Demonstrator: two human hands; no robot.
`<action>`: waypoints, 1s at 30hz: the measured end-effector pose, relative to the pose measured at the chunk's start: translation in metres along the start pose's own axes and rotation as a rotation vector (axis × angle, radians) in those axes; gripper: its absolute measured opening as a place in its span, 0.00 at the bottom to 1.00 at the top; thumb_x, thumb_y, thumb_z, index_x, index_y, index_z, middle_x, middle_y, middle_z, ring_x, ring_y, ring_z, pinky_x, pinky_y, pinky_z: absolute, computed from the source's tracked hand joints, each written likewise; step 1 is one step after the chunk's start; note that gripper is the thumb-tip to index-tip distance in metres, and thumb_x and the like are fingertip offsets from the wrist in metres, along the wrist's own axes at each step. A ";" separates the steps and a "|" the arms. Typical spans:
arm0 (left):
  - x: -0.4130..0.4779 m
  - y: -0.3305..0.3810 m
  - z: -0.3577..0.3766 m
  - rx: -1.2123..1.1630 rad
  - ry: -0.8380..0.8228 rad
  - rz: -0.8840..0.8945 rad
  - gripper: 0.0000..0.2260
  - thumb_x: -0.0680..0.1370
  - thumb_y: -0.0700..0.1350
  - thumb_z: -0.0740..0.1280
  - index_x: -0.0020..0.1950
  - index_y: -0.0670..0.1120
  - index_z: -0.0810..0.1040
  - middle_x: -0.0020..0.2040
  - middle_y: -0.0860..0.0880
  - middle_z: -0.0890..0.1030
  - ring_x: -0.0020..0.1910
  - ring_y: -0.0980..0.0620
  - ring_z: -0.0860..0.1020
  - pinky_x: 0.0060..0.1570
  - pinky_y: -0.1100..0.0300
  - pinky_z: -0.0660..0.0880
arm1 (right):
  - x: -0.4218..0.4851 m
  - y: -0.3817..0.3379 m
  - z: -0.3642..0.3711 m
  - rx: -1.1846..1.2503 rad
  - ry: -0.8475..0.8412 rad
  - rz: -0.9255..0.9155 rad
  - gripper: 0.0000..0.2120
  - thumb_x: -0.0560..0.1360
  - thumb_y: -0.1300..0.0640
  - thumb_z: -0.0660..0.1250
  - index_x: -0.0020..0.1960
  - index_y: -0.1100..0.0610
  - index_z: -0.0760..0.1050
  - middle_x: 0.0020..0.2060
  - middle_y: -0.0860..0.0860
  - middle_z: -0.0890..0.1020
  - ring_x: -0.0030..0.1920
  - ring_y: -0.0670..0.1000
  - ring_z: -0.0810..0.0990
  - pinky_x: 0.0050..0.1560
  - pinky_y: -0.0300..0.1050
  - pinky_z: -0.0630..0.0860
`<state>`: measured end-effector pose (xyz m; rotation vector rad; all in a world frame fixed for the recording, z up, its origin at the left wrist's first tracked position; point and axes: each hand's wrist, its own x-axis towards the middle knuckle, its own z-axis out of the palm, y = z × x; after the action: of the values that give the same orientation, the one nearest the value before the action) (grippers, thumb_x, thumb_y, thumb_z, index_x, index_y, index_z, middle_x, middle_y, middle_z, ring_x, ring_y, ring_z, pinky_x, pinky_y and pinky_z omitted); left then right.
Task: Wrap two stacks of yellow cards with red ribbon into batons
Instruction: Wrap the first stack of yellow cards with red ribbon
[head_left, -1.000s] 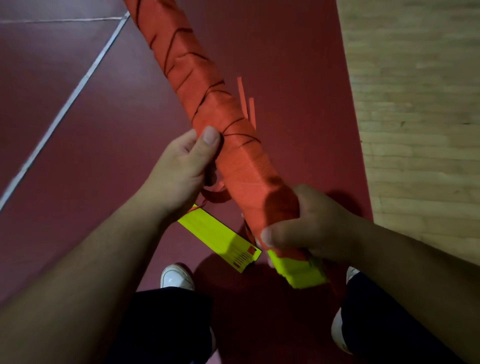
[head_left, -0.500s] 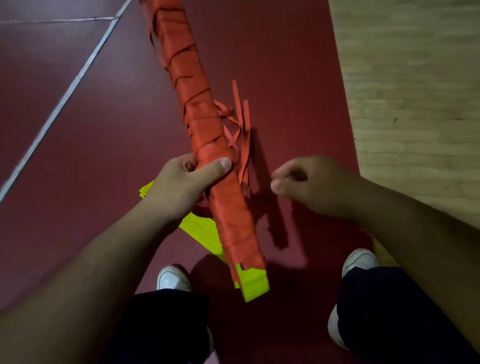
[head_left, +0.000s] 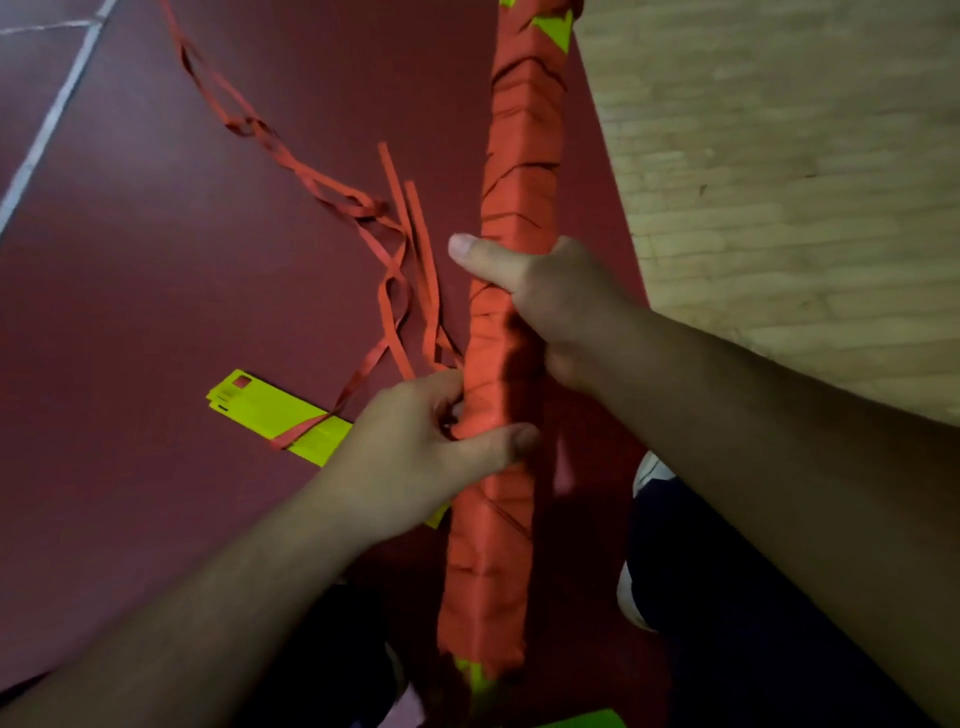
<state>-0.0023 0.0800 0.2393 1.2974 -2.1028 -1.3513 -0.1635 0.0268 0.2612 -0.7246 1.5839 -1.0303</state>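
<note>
The dark red floor (head_left: 156, 270) fills most of the view, with a white line (head_left: 47, 124) crossing its upper left corner and pale wooden boards (head_left: 779, 156) to the right.

Over the red floor, a long baton (head_left: 522, 156) wrapped in red ribbon runs from the top edge down between the person's legs. It is held off the floor in both hands. Yellow card shows through at its far end and again at its near end.

The right hand (head_left: 556, 306) grasps the baton about midway, with the fingers round its far side and the thumb stuck out to the left. Just below it, the left hand (head_left: 415, 447) clasps the baton too, with the thumb laid across the front and the fingers tucked in at the left edge.

Loose red ribbon (head_left: 311, 179) trails in twisted loops across the floor from the upper left toward the left hand. It seems to meet the baton there, though the fingers hide the join.

A stack of yellow cards (head_left: 260, 410) lies flat on the floor left of the left hand, with one ribbon strand lying across it.

A white shoe (head_left: 647, 475) shows beside the right forearm.
</note>
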 end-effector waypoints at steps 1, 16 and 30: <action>0.000 0.001 -0.003 -0.125 -0.092 0.049 0.15 0.72 0.59 0.72 0.40 0.49 0.74 0.32 0.54 0.70 0.34 0.58 0.69 0.35 0.55 0.69 | 0.000 -0.001 -0.003 0.020 0.009 0.003 0.28 0.52 0.43 0.79 0.46 0.58 0.83 0.37 0.52 0.85 0.38 0.54 0.85 0.42 0.51 0.82; -0.007 -0.003 -0.015 -0.517 -0.546 0.086 0.15 0.71 0.70 0.67 0.46 0.61 0.81 0.33 0.61 0.74 0.31 0.63 0.68 0.32 0.65 0.68 | -0.023 -0.040 -0.028 0.652 -0.545 -0.009 0.12 0.73 0.54 0.61 0.55 0.57 0.70 0.36 0.54 0.78 0.33 0.52 0.77 0.37 0.45 0.77; -0.002 -0.002 -0.004 -0.540 -0.033 -0.049 0.29 0.64 0.51 0.80 0.52 0.35 0.71 0.47 0.24 0.73 0.42 0.38 0.77 0.44 0.34 0.75 | -0.016 -0.035 -0.017 0.425 -0.263 -0.059 0.13 0.76 0.45 0.68 0.46 0.56 0.75 0.41 0.58 0.78 0.41 0.57 0.79 0.37 0.47 0.80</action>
<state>0.0027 0.0786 0.2397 1.1002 -1.5627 -1.8046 -0.1781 0.0297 0.3010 -0.5865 1.0768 -1.2117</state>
